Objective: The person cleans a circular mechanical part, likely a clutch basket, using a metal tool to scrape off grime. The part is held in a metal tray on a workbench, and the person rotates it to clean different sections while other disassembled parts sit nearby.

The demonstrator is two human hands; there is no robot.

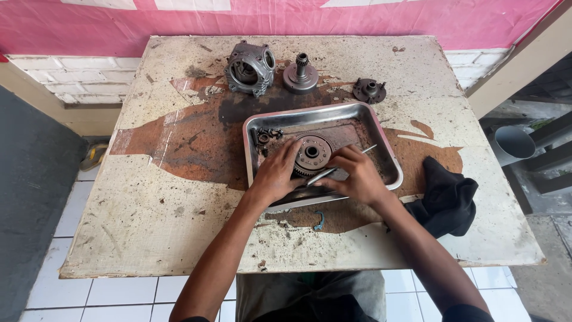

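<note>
Hands: both down in the steel tray (390, 156), working on one part. I see no other person's hands.
L hand (275, 174): fingers spread and pressed on the near-left rim of the round gear assy (312, 152), steadying it; not closed around it.
R hand (353, 177): pinched on a thin metal rod (348, 162), which lies slantwise w/ its far tip up-right toward the tray wall and its near end by the gear's edge.
Gear assy: sits flat about mid-tray, toothed rim, dark hub hole up top.
Handling (my guess): solid metal, heavy for its bulk, stiff, prob. oily so slick; I'd grip by the toothed rim from both sides, not by the hub.
Rod: light, rigid, rolls easily; pinch near mid-length.
Tray extras: small dark bits, maybe bolts or springs (267, 136), in far-left corner, apart from the gear.
Table (149, 220): worn, stained, paint peeled.
Far edge: finned grey engine housing (250, 68), a flanged gear shaft (300, 76) just beside it, a small dark hub (369, 90) further right.
Near side: black rag (445, 197) right of tray, close to R forearm; small blue clip (320, 220) in front of tray.
In the way: tray walls limit low side access; the rag crowds the R elbow. Rest stands well apart.
</note>
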